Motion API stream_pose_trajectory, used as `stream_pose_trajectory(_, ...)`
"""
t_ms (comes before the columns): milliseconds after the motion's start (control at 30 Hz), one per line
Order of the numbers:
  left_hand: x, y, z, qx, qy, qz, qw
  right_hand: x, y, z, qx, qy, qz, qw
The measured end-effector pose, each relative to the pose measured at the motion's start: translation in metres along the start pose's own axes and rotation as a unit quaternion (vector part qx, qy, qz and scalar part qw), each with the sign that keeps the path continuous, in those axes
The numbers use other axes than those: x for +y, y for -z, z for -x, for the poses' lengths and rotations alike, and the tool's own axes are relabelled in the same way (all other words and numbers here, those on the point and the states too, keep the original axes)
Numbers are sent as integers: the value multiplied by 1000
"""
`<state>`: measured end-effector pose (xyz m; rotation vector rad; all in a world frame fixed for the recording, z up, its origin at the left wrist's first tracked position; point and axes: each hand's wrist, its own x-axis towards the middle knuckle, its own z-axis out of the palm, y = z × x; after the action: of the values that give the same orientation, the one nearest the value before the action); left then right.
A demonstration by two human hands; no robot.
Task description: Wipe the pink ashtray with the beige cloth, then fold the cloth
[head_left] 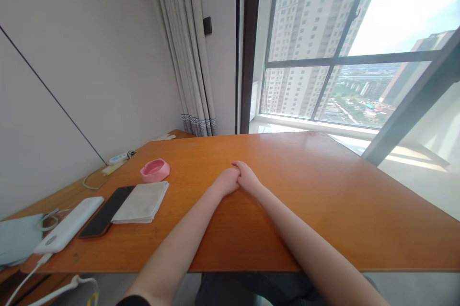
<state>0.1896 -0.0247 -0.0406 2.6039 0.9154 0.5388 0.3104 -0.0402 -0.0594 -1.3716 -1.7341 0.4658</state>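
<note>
fingers folded together, left hand and right hand clasped over the table. from the left on it: power bank, phone, cloth just beside the phone, then dish behind the cloth, all apart from the hands.

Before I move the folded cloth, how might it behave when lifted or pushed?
The folded cloth shows layered edges, so it may droop or unfold if lifted by one layer. Lying flat, it seems unlikely to roll or tip. Pushed left, it could nudge the dark phone beside it.
</note>
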Motion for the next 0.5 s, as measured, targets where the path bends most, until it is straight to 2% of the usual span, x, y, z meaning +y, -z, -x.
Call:
stream_pose_trajectory(200, -7, -22, 4, 23, 34, 17, 999, 8, -7, 12, -31, 31, 23, 999)
stream_pose_trajectory(500, -10, -32, 7, 26, 45, 57, 997, 1, -5, 15, -70, -10, 47, 996)
